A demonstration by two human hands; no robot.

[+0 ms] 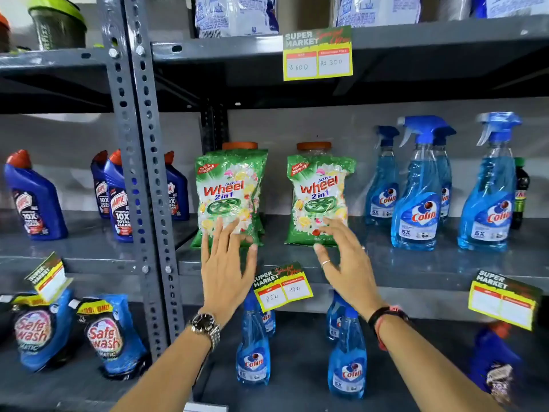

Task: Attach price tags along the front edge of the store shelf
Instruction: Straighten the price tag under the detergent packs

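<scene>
A yellow price tag (282, 286) marked 85 and 48 hangs tilted on the front edge of the middle shelf (401, 282), between my two hands. My left hand (225, 266) is open, fingers spread, in front of the left green Wheel detergent bag (230, 191). My right hand (346, 263) is open too, its fingertips at the bottom of the right Wheel bag (319, 197). Neither hand holds anything. Another tag (318, 53) reading 600 and 300 sits on the upper shelf edge. A blank tag (503, 298) hangs at the right, and one more tag (49, 276) at the left.
Blue Colin spray bottles (416, 191) stand right of the bags and on the lower shelf (254, 346). Harpic bottles (118, 197) stand left, behind a grey perforated upright (142, 173). Safewash pouches (105, 337) sit at lower left.
</scene>
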